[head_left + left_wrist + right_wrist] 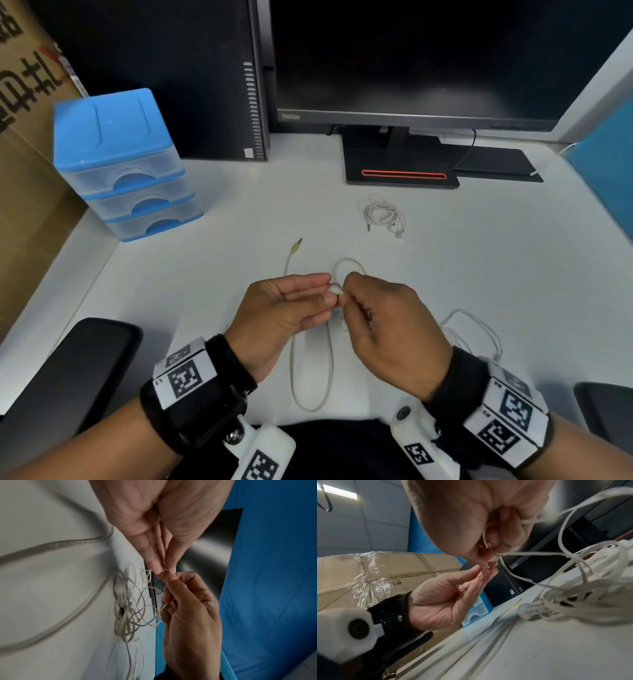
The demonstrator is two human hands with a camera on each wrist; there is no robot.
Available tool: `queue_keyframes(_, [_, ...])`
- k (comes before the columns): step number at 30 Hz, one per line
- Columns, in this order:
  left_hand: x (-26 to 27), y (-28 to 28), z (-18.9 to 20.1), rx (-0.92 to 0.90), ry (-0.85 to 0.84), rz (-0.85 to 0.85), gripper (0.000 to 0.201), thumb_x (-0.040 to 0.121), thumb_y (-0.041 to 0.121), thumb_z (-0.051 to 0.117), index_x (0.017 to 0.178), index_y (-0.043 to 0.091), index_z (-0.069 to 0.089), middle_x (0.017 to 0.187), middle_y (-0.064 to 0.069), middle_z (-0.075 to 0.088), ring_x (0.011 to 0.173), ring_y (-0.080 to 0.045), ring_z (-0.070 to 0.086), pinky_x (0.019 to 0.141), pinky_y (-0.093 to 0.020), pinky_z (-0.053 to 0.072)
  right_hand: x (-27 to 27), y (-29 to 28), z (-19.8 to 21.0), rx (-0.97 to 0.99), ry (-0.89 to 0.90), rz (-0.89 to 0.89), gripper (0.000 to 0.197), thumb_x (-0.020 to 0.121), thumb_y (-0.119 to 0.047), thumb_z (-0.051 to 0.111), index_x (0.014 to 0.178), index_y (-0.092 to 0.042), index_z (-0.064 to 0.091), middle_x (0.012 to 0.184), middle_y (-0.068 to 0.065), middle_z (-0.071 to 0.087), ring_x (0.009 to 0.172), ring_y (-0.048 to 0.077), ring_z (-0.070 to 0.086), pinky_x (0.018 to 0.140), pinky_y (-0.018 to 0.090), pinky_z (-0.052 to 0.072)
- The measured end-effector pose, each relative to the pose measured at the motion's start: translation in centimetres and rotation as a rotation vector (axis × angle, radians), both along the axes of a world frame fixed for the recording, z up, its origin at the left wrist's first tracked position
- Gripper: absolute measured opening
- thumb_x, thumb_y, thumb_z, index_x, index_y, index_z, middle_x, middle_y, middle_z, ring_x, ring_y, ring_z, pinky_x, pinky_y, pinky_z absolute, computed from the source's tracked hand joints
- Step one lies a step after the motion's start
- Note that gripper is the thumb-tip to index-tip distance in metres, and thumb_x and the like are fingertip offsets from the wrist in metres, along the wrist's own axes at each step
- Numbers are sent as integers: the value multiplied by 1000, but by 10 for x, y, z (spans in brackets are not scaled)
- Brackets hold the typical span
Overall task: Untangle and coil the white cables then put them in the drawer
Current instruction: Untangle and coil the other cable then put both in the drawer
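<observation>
Head view: hands (pixel 337 308) perhaps near table edge (pixel 54 284).

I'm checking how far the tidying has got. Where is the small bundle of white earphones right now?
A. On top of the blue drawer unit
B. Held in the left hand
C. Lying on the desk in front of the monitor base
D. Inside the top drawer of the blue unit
C: the white earphones lie on the desk just in front of the monitor base, apart from both hands.
</observation>
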State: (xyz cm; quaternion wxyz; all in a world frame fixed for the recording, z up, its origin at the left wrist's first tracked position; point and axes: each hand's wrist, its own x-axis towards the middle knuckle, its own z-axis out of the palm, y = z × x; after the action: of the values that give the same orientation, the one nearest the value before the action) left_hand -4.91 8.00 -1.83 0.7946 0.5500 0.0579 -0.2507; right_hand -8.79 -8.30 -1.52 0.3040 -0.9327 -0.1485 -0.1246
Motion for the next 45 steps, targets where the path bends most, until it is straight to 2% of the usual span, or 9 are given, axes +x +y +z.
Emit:
queue_keyframes(7, [-4, -4, -4, 28, -18, 47, 39, 58, 10, 76, 96, 11, 73, 92, -7, 78, 86, -15, 75, 70, -20, 57, 0, -2, 2, -113, 28, 36, 23, 88, -10, 46, 78, -25, 32, 62, -11, 39, 48, 17, 42, 45, 34, 40])
queue_keyframes(16, [-5, -4, -5, 14, -26, 43, 38, 58, 6, 75, 95, 10, 74, 94, -11, 77, 87, -18, 75, 70, -19, 57, 0, 1, 1, -180, 39, 18, 11, 81, -6, 49, 76, -16, 48, 58, -3, 49, 42, 19, 43, 40, 28, 33])
queue_keyframes(19, [0, -1, -2, -24, -51, 46, 40, 59, 6, 75, 99, 9, 74, 99, -14, 76, 94, -22, 74, 78, -24, 58, 4, -4, 2, 74, 95, -17, 19, 94, -13, 49, 76, -18, 46, 56, -5, 46, 46, 18, 44, 45, 34, 39])
queue_keyframes(22, [3, 2, 1, -46, -78, 38, 44, 59, 8, 75, 103, 8, 72, 103, -14, 75, 100, -23, 72, 85, -26, 58, 9, -9, 4, 411, 229, -43, 17, 97, -14, 56, 81, -13, 59, 61, 8, 58, 53, 25, 52, 54, 39, 44])
queue_keyframes(27, [4, 4, 3, -70, -90, 52, 22, 63, 8, 71, 82, 14, 80, 95, -14, 76, 90, -23, 75, 74, -22, 58, 10, -6, 2, 635, 359, -30, 19, 98, -9, 57, 80, -11, 62, 60, 0, 53, 55, 14, 46, 54, 30, 40])
queue_keyframes(32, [4, 6, 6, -54, -135, 27, 26, 55, 16, 78, 81, 17, 81, 86, -10, 77, 82, -18, 74, 73, -24, 57, 10, -6, 6, 763, 417, -27, 20, 97, -7, 58, 77, -8, 61, 55, -5, 52, 50, 7, 46, 52, 18, 40])
queue_keyframes(35, [3, 5, 6, -18, -151, 32, 29, 52, 19, 79, 80, 16, 81, 88, -12, 77, 81, -20, 75, 72, -25, 58, 7, -3, 6, 717, 350, -10, 18, 96, -18, 59, 80, -9, 62, 64, 18, 55, 54, 24, 45, 54, 36, 44])
queue_keyframes(38, [3, 5, 5, -7, -152, 29, 21, 60, 14, 75, 80, 15, 80, 88, -15, 77, 80, -22, 75, 71, -25, 59, 5, -1, 6, 688, 328, -3, 17, 94, -24, 57, 80, -15, 62, 70, 23, 56, 55, 31, 45, 55, 47, 43])
queue_keyframes(45, [3, 5, 6, -31, -137, -1, 20, 71, 12, 67, 87, 13, 79, 94, -17, 76, 86, -22, 75, 73, -23, 58, 7, -4, 7, 696, 349, -16, 21, 98, -9, 57, 79, -14, 63, 63, 2, 56, 57, 12, 48, 54, 20, 44])
